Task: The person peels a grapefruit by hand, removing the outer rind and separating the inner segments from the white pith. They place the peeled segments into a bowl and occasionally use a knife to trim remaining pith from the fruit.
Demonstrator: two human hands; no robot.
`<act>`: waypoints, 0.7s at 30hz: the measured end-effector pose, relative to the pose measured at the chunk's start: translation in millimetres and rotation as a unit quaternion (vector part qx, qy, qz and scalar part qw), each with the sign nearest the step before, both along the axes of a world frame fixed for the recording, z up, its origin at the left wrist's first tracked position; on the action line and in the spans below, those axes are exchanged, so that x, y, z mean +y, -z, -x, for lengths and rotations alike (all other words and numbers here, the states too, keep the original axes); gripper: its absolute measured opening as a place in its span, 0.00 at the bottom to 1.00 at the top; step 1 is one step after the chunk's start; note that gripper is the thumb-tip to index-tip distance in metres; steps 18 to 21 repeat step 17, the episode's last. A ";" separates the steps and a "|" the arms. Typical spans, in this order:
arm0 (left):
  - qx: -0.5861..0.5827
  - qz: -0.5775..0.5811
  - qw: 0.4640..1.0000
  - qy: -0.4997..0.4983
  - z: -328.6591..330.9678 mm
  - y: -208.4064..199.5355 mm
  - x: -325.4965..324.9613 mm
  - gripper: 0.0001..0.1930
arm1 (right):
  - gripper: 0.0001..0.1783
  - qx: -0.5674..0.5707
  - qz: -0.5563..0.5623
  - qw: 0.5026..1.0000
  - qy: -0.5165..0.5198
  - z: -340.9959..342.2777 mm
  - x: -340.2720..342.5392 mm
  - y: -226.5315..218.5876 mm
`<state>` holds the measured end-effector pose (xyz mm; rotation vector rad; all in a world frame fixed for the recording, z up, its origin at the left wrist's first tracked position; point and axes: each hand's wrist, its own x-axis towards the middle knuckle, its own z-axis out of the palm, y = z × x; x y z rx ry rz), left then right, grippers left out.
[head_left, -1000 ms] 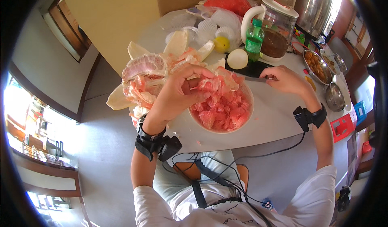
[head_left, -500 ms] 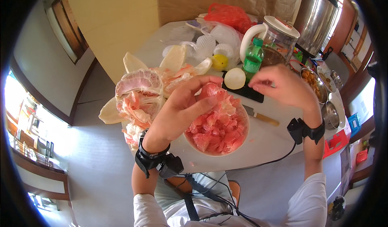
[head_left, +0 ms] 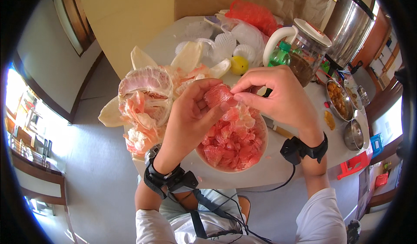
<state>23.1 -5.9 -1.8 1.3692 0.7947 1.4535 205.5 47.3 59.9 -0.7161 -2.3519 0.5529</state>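
Over the bowl, my left hand (head_left: 184, 120) holds a pink pomelo segment (head_left: 217, 95) between thumb and fingers. My right hand (head_left: 278, 92) meets it from the right, thumb and forefinger pinched at the segment's edge; whether skin or flesh is between them is hidden. Below both hands stands a light-rimmed bowl (head_left: 230, 171) heaped with peeled pomelo flesh (head_left: 232, 146). To the left lies an opened pomelo (head_left: 145, 82), its thick pale peel (head_left: 187, 58) spread out like petals and torn membrane (head_left: 141, 133) piled against it. Partly under my right forearm, a knife's wooden handle (head_left: 284, 132) shows.
A yellow fruit (head_left: 238, 64), white foam nets (head_left: 225, 44) and a red bag (head_left: 252, 16) sit at the back. A green bottle (head_left: 281, 55), glass jug (head_left: 310, 48) and steel urn (head_left: 349, 27) stand back right. Metal bowls (head_left: 354, 135) line the right edge.
My right hand has moved left to the segment in my left hand and now pinches its edge. The view has shifted slightly. The white disc beside the yellow fruit is now hidden.
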 end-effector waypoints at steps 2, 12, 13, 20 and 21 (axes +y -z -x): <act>0.008 0.006 1.000 -0.003 -0.5 0.1 -0.7 0.20 | 0.06 -0.005 0.011 1.000 0.004 -1.9 1.2 2.8; 0.117 0.013 0.993 -0.012 4.7 4.4 1.5 0.23 | 0.06 -0.020 -0.177 0.983 -0.039 6.1 -4.2 20.5; 0.130 0.007 0.991 -0.007 7.1 3.8 1.8 0.23 | 0.07 -0.014 -0.213 0.976 -0.036 7.5 -5.2 22.5; 0.040 0.043 0.995 0.077 11.4 3.1 2.0 0.24 | 0.08 -0.003 -0.138 0.990 -0.042 5.9 -0.6 21.8; 0.040 0.043 0.995 0.077 11.4 3.1 2.0 0.24 | 0.08 -0.003 -0.138 0.990 -0.042 5.9 -0.6 21.8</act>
